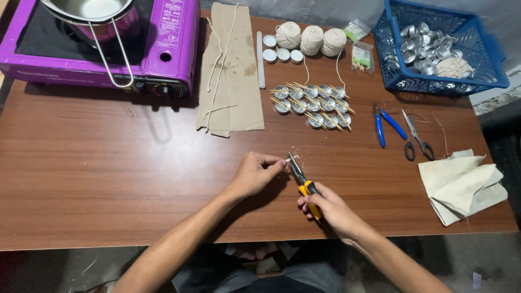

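Two hands at work, right hand (332, 209) gripping yellow-handled pliers (304, 184), left hand (255, 173) pinching something tiny at their tip

Stove (163, 49) back left, cardboard (230, 70) beside it, basket (488, 65) back right on table (108, 179).

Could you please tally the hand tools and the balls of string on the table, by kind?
Yellow-handled pliers, in the right hand: 1
Blue-handled pliers: 1
Scissors: 1
Balls of string: 3
Total: 6

Three twine balls (311, 39), two pliers (386, 127), one scissors (417, 137)
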